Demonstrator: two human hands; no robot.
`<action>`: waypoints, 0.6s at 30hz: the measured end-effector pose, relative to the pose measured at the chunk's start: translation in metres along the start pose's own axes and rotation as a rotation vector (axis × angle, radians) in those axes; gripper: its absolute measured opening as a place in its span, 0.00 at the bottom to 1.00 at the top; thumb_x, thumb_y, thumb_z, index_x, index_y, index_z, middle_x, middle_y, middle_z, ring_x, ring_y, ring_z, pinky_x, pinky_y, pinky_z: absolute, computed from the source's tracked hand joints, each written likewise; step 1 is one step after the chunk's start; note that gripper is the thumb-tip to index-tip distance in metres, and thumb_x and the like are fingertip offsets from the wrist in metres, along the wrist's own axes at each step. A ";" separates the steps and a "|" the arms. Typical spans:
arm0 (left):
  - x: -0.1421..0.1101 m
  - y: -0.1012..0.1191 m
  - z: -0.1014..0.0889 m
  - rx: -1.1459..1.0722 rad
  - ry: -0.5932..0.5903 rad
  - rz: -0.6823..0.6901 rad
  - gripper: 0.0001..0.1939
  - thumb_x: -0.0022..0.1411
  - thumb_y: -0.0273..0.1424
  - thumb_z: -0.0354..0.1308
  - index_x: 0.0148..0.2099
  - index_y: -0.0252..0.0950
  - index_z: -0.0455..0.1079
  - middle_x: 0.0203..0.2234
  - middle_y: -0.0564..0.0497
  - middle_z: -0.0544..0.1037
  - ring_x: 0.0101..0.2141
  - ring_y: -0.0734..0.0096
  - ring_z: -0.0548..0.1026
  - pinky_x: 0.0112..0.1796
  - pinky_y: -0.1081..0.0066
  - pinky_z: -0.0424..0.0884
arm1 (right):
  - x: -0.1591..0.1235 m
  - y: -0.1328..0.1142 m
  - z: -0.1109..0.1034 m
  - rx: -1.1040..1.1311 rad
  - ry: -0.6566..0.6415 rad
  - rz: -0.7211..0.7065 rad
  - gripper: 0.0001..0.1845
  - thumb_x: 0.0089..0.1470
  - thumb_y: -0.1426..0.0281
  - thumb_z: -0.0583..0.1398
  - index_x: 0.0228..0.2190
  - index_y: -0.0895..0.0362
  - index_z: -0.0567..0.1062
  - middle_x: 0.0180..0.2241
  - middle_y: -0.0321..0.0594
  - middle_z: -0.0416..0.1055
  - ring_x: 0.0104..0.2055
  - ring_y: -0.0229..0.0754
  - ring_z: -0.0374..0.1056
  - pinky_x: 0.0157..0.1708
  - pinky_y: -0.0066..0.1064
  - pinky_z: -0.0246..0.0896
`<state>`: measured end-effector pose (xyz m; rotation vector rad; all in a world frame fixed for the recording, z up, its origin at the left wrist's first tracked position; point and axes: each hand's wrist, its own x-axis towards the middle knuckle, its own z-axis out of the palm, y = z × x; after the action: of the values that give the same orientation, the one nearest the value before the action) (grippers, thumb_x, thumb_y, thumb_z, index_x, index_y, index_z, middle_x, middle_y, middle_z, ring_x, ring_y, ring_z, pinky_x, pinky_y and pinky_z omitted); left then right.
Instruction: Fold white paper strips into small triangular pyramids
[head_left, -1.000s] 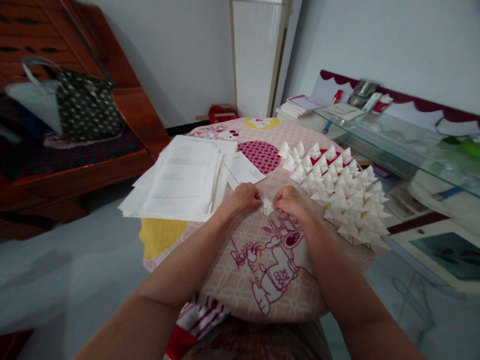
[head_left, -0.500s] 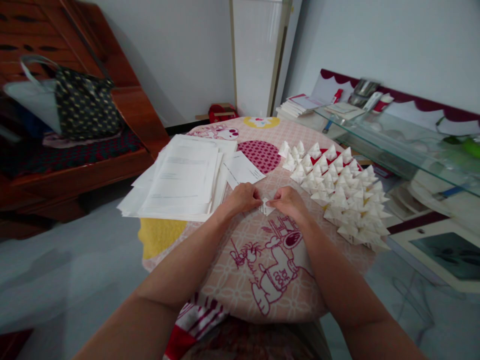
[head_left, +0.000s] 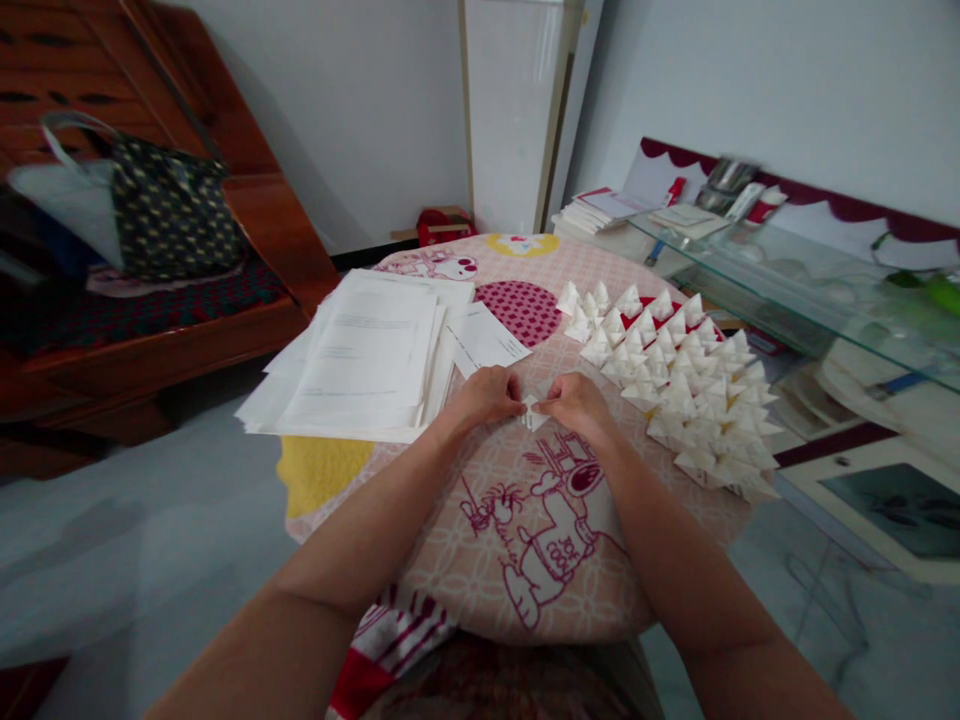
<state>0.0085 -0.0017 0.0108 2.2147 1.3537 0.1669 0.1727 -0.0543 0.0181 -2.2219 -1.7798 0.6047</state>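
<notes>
Left hand and right hand pinching small part-folded paper; folded pieces look done, paper stack unfolded.

Far left of grip: wooden bench, dark patterned bag on its seat. Beyond grip: tall white cabinet. Right of grip, farther off: glass shelf, metal canister toward its far end.

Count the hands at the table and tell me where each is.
2: the left hand is at the left side of the small folded paper, and the right hand is at its right side. No other hands show.
</notes>
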 end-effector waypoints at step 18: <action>0.002 0.002 0.010 -0.112 0.078 0.091 0.08 0.56 0.28 0.64 0.39 0.32 0.78 0.29 0.50 0.80 0.30 0.71 0.74 0.34 0.71 0.65 | 0.004 0.015 0.004 0.244 -0.087 -0.026 0.07 0.48 0.72 0.68 0.24 0.57 0.75 0.15 0.30 0.66 0.16 0.32 0.62 0.18 0.24 0.51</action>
<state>0.0145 -0.0039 0.0029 2.1970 1.2533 0.3571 0.1851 -0.0545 0.0077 -2.0341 -1.6705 0.8741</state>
